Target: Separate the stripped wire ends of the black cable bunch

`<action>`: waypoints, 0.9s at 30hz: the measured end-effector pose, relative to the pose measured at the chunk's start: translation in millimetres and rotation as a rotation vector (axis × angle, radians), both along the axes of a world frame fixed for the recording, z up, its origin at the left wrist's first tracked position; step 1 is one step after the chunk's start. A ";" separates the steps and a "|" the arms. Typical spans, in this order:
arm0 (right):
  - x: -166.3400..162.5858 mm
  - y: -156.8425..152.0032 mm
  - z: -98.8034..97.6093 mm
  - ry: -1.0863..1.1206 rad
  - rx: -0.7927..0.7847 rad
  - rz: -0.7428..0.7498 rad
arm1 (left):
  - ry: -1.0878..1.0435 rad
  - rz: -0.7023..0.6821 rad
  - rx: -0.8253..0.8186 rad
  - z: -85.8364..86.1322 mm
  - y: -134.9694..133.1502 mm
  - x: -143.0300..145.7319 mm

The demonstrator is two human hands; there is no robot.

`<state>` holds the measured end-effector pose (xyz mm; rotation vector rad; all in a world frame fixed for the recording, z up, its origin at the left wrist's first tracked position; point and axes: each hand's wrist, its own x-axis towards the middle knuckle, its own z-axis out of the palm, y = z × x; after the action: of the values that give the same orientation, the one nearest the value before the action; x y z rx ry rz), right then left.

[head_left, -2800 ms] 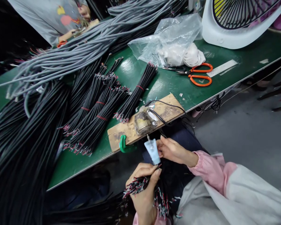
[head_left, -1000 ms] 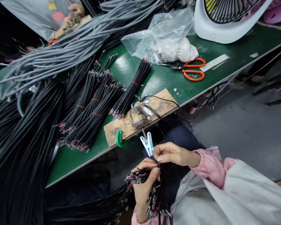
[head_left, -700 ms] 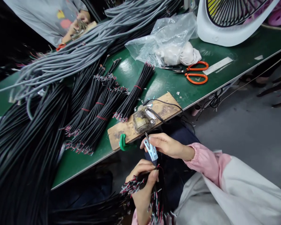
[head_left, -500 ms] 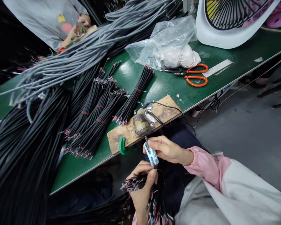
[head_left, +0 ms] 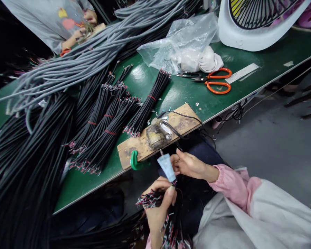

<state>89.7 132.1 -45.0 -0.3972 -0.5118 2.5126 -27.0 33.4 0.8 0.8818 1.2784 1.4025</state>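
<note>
Left hand [head_left: 157, 204] is grasping a cable bundle [head_left: 149, 199], thumb and fingers pinching wires [head_left: 174, 182] at the tip of the blue clip [head_left: 167, 166], presumably steadying them. Right hand [head_left: 190, 166] is hovering just beside the clip, fingers released, loosely curled. Green clamp [head_left: 134, 160] is gripping the wooden board [head_left: 137, 143] at the bench [head_left: 181, 95] edge, likely preventing slippage.

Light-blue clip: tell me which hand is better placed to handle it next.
Probably the right hand: its fingers are close beside the light-blue clip, with no cable visible in them, while the left hand grips the cable bunch.
</note>
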 end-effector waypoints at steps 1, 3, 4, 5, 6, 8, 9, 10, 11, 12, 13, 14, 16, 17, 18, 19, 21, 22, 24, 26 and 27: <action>3.5 -1.0 -3.2 -0.013 0.007 -0.010 | 0.006 0.014 -0.012 0.4 -1.8 0.5; 11.3 -3.9 -7.1 -0.074 0.069 -0.041 | 0.020 0.018 -0.036 1.9 -5.5 1.7; 15.2 -5.8 -7.6 -0.128 0.124 -0.064 | 0.031 0.015 -0.043 2.6 -7.4 2.3; 19.1 -8.1 -7.2 -0.193 0.188 -0.086 | 0.042 0.007 -0.040 2.9 -9.1 3.0; 22.7 -10.7 -5.9 -0.261 0.258 -0.107 | 0.054 0.001 -0.039 2.5 -10.9 4.0; 29.0 -16.4 -0.8 -0.378 0.404 -0.135 | 0.066 0.006 -0.071 -0.3 -14.3 7.3; 31.7 -19.1 2.8 -0.417 0.484 -0.145 | 0.059 0.015 -0.119 -2.6 -16.0 9.8; 34.2 -21.4 6.9 -0.440 0.576 -0.159 | 0.040 0.031 -0.187 -5.1 -17.7 12.8; 36.3 -23.2 11.1 -0.455 0.682 -0.179 | 0.006 0.038 -0.265 -7.7 -19.3 16.1; 38.3 -24.4 15.1 -0.463 0.801 -0.201 | -0.040 0.056 -0.334 -9.8 -20.8 19.6; 40.0 -25.0 18.7 -0.471 0.917 -0.226 | -0.086 0.069 -0.386 -11.3 -22.0 23.1; 41.6 -25.2 21.4 -0.481 1.014 -0.247 | -0.123 0.084 -0.422 -12.1 -22.9 26.3; 44.0 -24.8 24.0 -0.501 1.146 -0.251 | -0.160 0.120 -0.458 -11.9 -23.8 31.4; 44.9 -24.7 24.0 -0.515 1.180 -0.237 | -0.162 0.135 -0.467 -11.3 -23.7 33.0; 45.5 -24.8 23.4 -0.524 1.199 -0.220 | -0.161 0.151 -0.473 -10.9 -23.4 33.9; 45.8 -25.1 22.6 -0.531 1.202 -0.209 | -0.158 0.165 -0.476 -10.9 -23.0 34.2; 45.4 -26.3 21.3 -0.526 1.180 -0.207 | -0.142 0.153 -0.471 -13.2 -22.2 33.0; 44.8 -27.1 21.0 -0.514 1.166 -0.212 | -0.125 0.143 -0.472 -15.5 -22.0 31.8; 42.5 -28.7 21.4 -0.486 1.159 -0.214 | -0.080 0.144 -0.474 -21.6 -22.0 28.9; 39.3 -30.5 22.1 -0.485 1.182 -0.215 | -0.027 0.175 -0.461 -27.5 -22.2 26.8; 37.6 -31.6 22.5 -0.496 1.198 -0.225 | 0.001 0.187 -0.453 -29.6 -22.1 26.4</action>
<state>127.4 100.5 -22.6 -0.5208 -1.8558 1.4757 -0.6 11.2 -28.8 0.4636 1.6279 1.1795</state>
